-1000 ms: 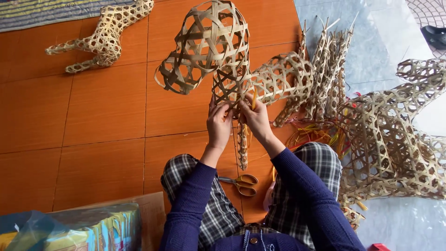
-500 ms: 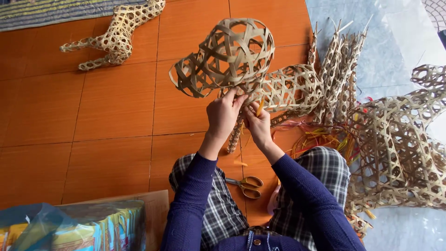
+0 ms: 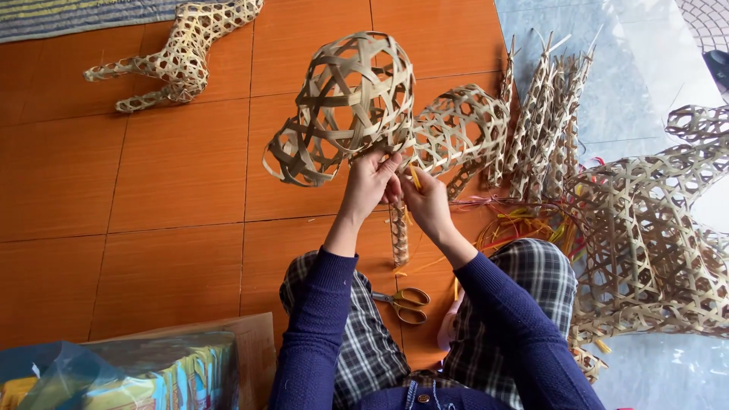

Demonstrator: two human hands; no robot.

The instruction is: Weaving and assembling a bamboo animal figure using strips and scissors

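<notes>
Both your hands are pinched in at the base of that open-weave, rounded bamboo-strip form point(image 3: 345, 106), which you're holding up off the orange tile floor point(image 3: 152, 190), about over its middle. Left hand point(image 3: 370, 182) has fingers closed on the lower strips; right hand point(image 3: 425, 201) is pinching what looks like a thin yellow strip point(image 3: 414, 179) right beside it.

What I'd watch for: those strips look springy, so if either pinch slackens the loose end could pop back out of the weave. The form is held only at its base, so it could tip or twist and kink a strip. The yellow-handled scissors point(image 3: 406, 302) lie on the floor between your knees, easy to lean onto.

Hard to say exactly where that strip goes, since your fingers cover the join. The big woven pieces point(image 3: 653, 250) toward the floor's right edge are cut off, and the clear bag point(image 3: 114, 376) at the bottom-left corner is only partly in view.
</notes>
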